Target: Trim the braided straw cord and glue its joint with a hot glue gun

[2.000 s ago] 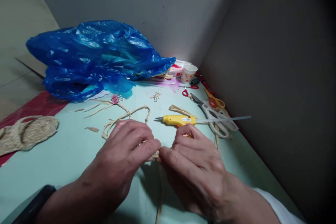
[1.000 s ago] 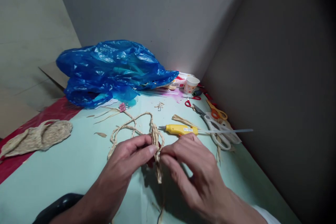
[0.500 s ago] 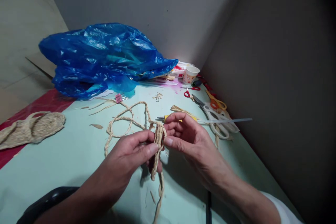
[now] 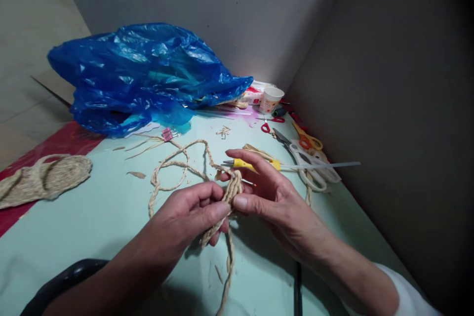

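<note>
Folded side by side into a narrow bundle, a braided straw cord (image 4: 233, 186) is held up over the middle of the table. My left hand (image 4: 198, 210) pinches its lower left part between thumb and fingers. On the upper right, my right hand (image 4: 268, 190) has its thumb pressed against the bundle, the index finger raised and other fingers behind it, partly hidden. One length of the cord loops over the table to a pink binder clip (image 4: 168, 134); another hangs down toward me. Just behind my right hand lies a yellow glue gun (image 4: 242, 163) with a clear glue stick.
A large blue plastic bag (image 4: 148, 74) covers the back left. White-handled scissors (image 4: 313, 177), orange-handled scissors (image 4: 309, 139) and red-handled scissors (image 4: 265, 127) lie at right, near a paper cup (image 4: 271, 101). A woven straw slipper (image 4: 46, 180) lies at left.
The folded cord has tilted, its top going right and its lower end left. My right index finger has lifted and straightened, while my left hand keeps its pinch.
</note>
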The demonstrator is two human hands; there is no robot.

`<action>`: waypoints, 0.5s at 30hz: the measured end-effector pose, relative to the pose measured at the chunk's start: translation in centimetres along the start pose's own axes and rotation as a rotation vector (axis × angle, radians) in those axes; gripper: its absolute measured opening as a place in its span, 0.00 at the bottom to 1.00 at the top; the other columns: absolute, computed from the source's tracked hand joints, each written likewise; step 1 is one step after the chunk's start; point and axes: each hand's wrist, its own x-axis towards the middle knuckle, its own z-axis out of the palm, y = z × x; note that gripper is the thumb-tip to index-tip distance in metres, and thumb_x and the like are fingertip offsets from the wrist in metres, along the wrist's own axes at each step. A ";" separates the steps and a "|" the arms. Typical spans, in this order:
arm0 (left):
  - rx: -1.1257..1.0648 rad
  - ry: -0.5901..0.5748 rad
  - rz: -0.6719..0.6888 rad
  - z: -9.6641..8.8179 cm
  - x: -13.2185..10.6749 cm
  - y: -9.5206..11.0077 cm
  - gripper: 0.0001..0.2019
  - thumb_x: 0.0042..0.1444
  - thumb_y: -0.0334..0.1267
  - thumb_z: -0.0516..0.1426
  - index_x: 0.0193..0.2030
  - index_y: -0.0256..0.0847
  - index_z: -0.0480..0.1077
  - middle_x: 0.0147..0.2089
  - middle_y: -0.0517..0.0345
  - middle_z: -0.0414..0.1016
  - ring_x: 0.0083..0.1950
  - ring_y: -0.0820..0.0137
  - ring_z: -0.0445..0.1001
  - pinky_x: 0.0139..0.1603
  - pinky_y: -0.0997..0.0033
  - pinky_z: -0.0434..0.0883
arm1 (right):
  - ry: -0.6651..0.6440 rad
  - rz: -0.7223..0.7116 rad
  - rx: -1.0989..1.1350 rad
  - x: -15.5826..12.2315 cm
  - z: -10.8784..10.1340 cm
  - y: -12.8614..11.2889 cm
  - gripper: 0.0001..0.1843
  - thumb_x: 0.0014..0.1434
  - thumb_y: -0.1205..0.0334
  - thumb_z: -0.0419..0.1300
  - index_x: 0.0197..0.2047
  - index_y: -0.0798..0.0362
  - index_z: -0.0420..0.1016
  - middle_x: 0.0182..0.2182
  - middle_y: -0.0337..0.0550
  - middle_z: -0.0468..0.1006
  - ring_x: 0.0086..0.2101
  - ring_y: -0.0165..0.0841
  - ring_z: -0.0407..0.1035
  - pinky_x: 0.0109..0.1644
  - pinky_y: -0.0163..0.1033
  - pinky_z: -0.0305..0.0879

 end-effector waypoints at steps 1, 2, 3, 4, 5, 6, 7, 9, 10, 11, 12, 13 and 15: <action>-0.007 -0.011 -0.005 0.0 0.0 -0.1 0.10 0.55 0.43 0.64 0.32 0.39 0.73 0.26 0.64 0.71 0.27 0.76 0.64 0.28 0.76 0.60 | -0.022 0.007 0.017 0.1 -0.1 0.0 0.27 0.55 0.70 0.68 0.57 0.43 0.73 0.42 0.39 0.75 0.38 0.27 0.72 0.42 0.32 0.69; -0.001 -0.018 0.001 0.1 0.0 -0.1 0.10 0.56 0.44 0.63 0.32 0.39 0.73 0.27 0.63 0.72 0.27 0.75 0.65 0.29 0.75 0.61 | -0.036 0.009 0.035 0.2 -0.1 -0.1 0.24 0.55 0.70 0.68 0.55 0.45 0.74 0.40 0.39 0.76 0.37 0.27 0.72 0.42 0.32 0.69; 0.017 -0.018 0.012 0.1 0.1 -0.2 0.11 0.58 0.45 0.62 0.33 0.38 0.74 0.27 0.63 0.72 0.27 0.75 0.65 0.30 0.75 0.62 | -0.038 0.007 0.047 0.2 -0.2 -0.1 0.21 0.56 0.69 0.68 0.52 0.47 0.76 0.38 0.38 0.76 0.36 0.26 0.72 0.42 0.31 0.69; 0.044 -0.014 0.022 0.1 0.1 -0.3 0.11 0.58 0.45 0.61 0.33 0.38 0.74 0.27 0.62 0.73 0.27 0.75 0.66 0.30 0.74 0.62 | -0.027 -0.001 0.051 0.3 -0.2 -0.1 0.17 0.56 0.69 0.69 0.49 0.48 0.77 0.35 0.37 0.76 0.34 0.25 0.71 0.41 0.31 0.68; 0.079 -0.008 0.028 0.1 0.1 -0.4 0.11 0.58 0.45 0.61 0.33 0.38 0.74 0.27 0.62 0.74 0.27 0.74 0.67 0.30 0.73 0.62 | -0.010 -0.012 0.047 0.3 -0.2 0.0 0.14 0.56 0.69 0.69 0.46 0.49 0.77 0.33 0.36 0.76 0.32 0.25 0.71 0.40 0.31 0.68; 0.118 -0.001 0.034 0.1 0.1 -0.5 0.11 0.58 0.44 0.60 0.33 0.38 0.74 0.27 0.61 0.74 0.27 0.74 0.67 0.30 0.73 0.63 | 0.007 -0.022 0.037 0.3 -0.3 0.0 0.13 0.57 0.68 0.69 0.45 0.49 0.77 0.32 0.35 0.76 0.31 0.25 0.71 0.40 0.31 0.68; 0.154 0.004 0.039 0.1 0.0 -0.5 0.10 0.59 0.43 0.60 0.33 0.38 0.74 0.27 0.61 0.75 0.26 0.74 0.67 0.29 0.72 0.62 | 0.022 -0.032 0.029 0.3 -0.3 0.0 0.12 0.57 0.68 0.69 0.44 0.50 0.76 0.31 0.35 0.76 0.31 0.25 0.71 0.40 0.32 0.68; 0.205 0.000 0.059 0.0 0.0 -0.5 0.11 0.60 0.42 0.58 0.32 0.38 0.74 0.26 0.62 0.75 0.24 0.74 0.67 0.28 0.71 0.62 | 0.031 -0.045 0.020 0.2 -0.4 0.1 0.11 0.57 0.68 0.69 0.43 0.50 0.74 0.32 0.36 0.76 0.32 0.27 0.72 0.41 0.34 0.69; 0.215 -0.009 0.073 0.0 -0.1 -0.5 0.12 0.61 0.42 0.56 0.31 0.39 0.73 0.25 0.63 0.74 0.24 0.75 0.67 0.28 0.71 0.62 | 0.028 -0.048 0.018 0.2 -0.4 0.2 0.11 0.58 0.68 0.68 0.43 0.50 0.74 0.32 0.36 0.76 0.32 0.27 0.72 0.42 0.35 0.69; 0.217 -0.021 0.085 0.0 -0.1 -0.5 0.13 0.62 0.42 0.55 0.30 0.38 0.73 0.25 0.63 0.74 0.23 0.75 0.67 0.29 0.71 0.62 | 0.027 -0.049 0.014 0.1 -0.5 0.2 0.11 0.58 0.68 0.68 0.43 0.49 0.74 0.32 0.36 0.76 0.32 0.27 0.72 0.41 0.34 0.69; 0.212 -0.033 0.089 0.0 -0.2 -0.5 0.13 0.62 0.42 0.55 0.30 0.38 0.73 0.24 0.63 0.74 0.23 0.75 0.68 0.29 0.71 0.63 | 0.028 -0.052 0.012 0.1 -0.5 0.2 0.11 0.58 0.68 0.68 0.43 0.49 0.74 0.32 0.36 0.76 0.32 0.27 0.72 0.41 0.34 0.69; 0.201 -0.042 0.085 0.0 -0.2 -0.5 0.12 0.63 0.42 0.55 0.32 0.38 0.73 0.24 0.63 0.74 0.22 0.75 0.68 0.29 0.71 0.63 | 0.030 -0.053 0.008 0.1 -0.6 0.2 0.11 0.59 0.67 0.68 0.44 0.49 0.74 0.32 0.35 0.76 0.32 0.26 0.72 0.41 0.33 0.68; 0.169 -0.055 0.077 0.0 -0.2 -0.6 0.11 0.63 0.43 0.55 0.37 0.39 0.72 0.25 0.63 0.76 0.22 0.74 0.69 0.29 0.71 0.64 | 0.048 -0.055 -0.009 0.1 -0.6 0.1 0.11 0.58 0.67 0.69 0.44 0.49 0.75 0.32 0.35 0.76 0.32 0.26 0.71 0.41 0.32 0.67</action>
